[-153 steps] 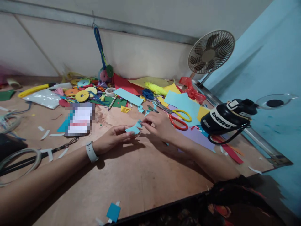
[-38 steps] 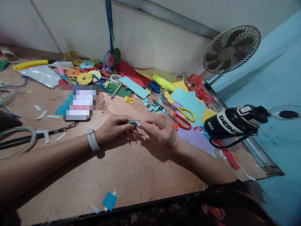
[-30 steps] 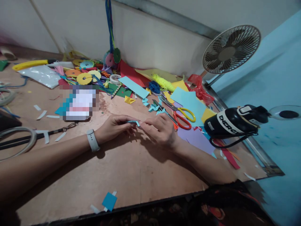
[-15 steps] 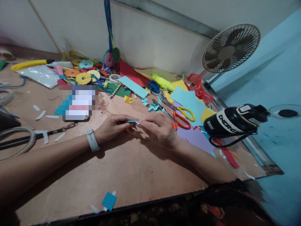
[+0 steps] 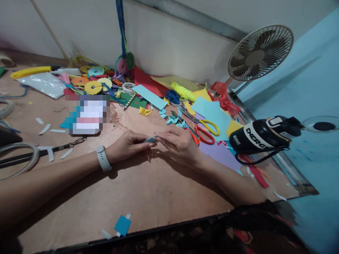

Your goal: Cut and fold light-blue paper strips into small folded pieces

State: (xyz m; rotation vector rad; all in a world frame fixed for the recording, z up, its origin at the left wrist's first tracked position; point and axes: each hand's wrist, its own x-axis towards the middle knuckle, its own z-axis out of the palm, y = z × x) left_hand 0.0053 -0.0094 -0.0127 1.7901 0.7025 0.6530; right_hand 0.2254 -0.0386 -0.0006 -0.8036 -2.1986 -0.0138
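A small folded piece of blue paper is pinched between both hands above the middle of the table. My left hand, with a pale watch band on its wrist, grips the paper's left part between thumb and fingers. At its right end, the fingertips of my right hand are closed on the same paper. The fingers cover much of it, so its full shape is hidden. Beyond the hands lie a folded yellow paper piece and several light-blue folded paper pieces.
Scissors with red and yellow handles lie right of the hands, near coloured paper sheets. A black bottle and a fan stand farther right. A blurred phone-like object lies left. A blue paper square sits by the front edge.
The blue paper has tilted in my fingers, so more of its face shows now. My right fingers have shifted slightly at its end. Things on the table stay put.
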